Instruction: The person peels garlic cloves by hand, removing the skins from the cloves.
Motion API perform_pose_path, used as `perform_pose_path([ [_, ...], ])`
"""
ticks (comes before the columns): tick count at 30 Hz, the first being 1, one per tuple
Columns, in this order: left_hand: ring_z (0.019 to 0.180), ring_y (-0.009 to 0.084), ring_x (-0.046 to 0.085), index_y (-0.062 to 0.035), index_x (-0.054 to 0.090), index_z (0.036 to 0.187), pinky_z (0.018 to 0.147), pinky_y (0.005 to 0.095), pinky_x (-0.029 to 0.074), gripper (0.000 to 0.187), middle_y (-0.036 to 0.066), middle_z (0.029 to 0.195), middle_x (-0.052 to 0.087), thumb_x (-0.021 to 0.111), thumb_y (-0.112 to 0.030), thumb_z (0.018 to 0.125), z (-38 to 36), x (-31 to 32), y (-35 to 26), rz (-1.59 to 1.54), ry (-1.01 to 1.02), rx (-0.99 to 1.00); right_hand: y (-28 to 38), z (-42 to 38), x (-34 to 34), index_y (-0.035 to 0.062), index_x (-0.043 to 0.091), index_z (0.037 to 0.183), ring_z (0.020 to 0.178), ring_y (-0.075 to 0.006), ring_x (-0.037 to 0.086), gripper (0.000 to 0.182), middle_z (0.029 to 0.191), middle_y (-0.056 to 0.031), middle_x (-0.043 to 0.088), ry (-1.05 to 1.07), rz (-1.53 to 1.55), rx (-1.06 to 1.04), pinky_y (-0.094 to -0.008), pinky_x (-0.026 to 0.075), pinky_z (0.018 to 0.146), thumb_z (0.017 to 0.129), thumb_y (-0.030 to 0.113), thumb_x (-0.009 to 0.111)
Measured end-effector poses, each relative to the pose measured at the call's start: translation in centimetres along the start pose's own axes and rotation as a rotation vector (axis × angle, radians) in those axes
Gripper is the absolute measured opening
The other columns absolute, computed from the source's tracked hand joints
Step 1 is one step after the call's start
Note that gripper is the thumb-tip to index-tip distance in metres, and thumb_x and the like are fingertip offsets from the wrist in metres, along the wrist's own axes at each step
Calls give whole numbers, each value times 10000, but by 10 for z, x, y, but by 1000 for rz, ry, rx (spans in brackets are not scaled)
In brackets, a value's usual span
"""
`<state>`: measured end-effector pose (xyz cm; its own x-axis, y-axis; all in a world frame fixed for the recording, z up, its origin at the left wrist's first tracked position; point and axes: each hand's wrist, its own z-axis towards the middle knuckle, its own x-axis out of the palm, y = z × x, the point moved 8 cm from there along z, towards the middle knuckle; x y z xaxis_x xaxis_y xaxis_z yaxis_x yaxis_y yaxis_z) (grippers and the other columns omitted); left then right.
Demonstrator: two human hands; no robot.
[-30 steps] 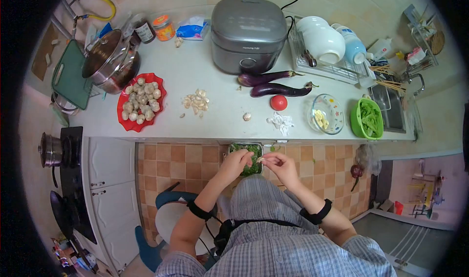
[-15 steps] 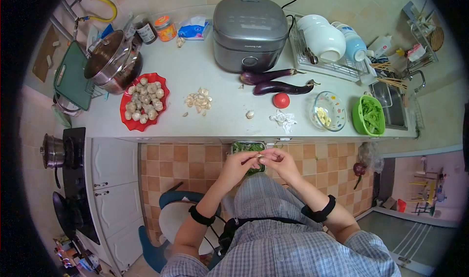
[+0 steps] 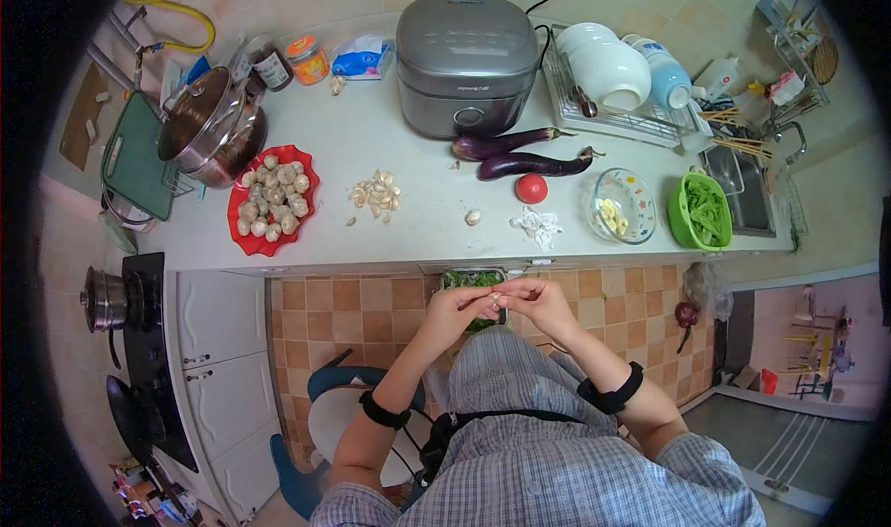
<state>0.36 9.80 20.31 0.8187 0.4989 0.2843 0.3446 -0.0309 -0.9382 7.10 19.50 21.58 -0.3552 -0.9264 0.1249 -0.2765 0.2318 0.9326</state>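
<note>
My left hand (image 3: 461,309) and my right hand (image 3: 542,308) meet in front of my body, below the counter edge. Their fingertips pinch a small garlic clove (image 3: 496,298) between them, mostly covered by the fingers. Under the hands stands a bin (image 3: 474,279) with green leaf scraps in it. On the counter lie a pile of loose garlic cloves (image 3: 376,194) and a single garlic piece (image 3: 473,217). Peeled cloves (image 3: 612,216) rest in a glass bowl (image 3: 640,193). A red plate (image 3: 310,185) carries several garlic bulbs (image 3: 271,197).
A rice cooker (image 3: 467,67) stands at the back, with two eggplants (image 3: 535,165) and a tomato (image 3: 531,189) before it. Crumpled white paper (image 3: 536,227) lies near the edge. A green basket (image 3: 677,213) of lettuce is by the sink (image 3: 750,209). A pot (image 3: 206,132) stands left.
Both hands stay together at nearly the same place, with fingers shifted slightly around the clove. The whole view has tilted a little; objects on the counter have not moved.
</note>
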Motion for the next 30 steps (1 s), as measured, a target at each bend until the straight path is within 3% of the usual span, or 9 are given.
perform_pose_path([
  [17, 631, 157, 589, 50, 551, 1015, 587, 255, 494, 222, 81, 696, 573, 452, -77, 862, 8, -5, -9, 124, -62, -24, -13, 20, -5, -41, 569, 955, 783, -129, 586, 206, 869, -95, 613, -5, 123, -85, -236, 479, 717, 753, -9, 591],
  [23, 619, 135, 581, 36, 588, 947, 558, 236, 469, 225, 72, 722, 599, 459, -128, 863, 25, -14, -1, 306, -132, 2, -40, 40, -11, -45, 543, 996, 812, -140, 587, 230, 903, -115, 602, 68, 189, 46, -239, 488, 733, 779, 26, 575],
  [25, 616, 127, 579, 45, 601, 897, 553, 241, 463, 225, 86, 725, 613, 479, -138, 849, 33, -8, 1, 499, -39, -44, -58, 41, -15, -37, 534, 993, 831, -152, 585, 202, 925, -105, 592, 74, 283, 175, -227, 488, 754, 807, 42, 542],
  [30, 586, 120, 576, 56, 598, 879, 546, 251, 463, 220, 104, 709, 619, 487, -127, 828, 57, -10, 26, 610, -137, -81, -76, 44, -20, -15, 535, 999, 802, -127, 581, 200, 903, -89, 590, 29, 474, 237, -223, 490, 754, 820, 75, 533],
])
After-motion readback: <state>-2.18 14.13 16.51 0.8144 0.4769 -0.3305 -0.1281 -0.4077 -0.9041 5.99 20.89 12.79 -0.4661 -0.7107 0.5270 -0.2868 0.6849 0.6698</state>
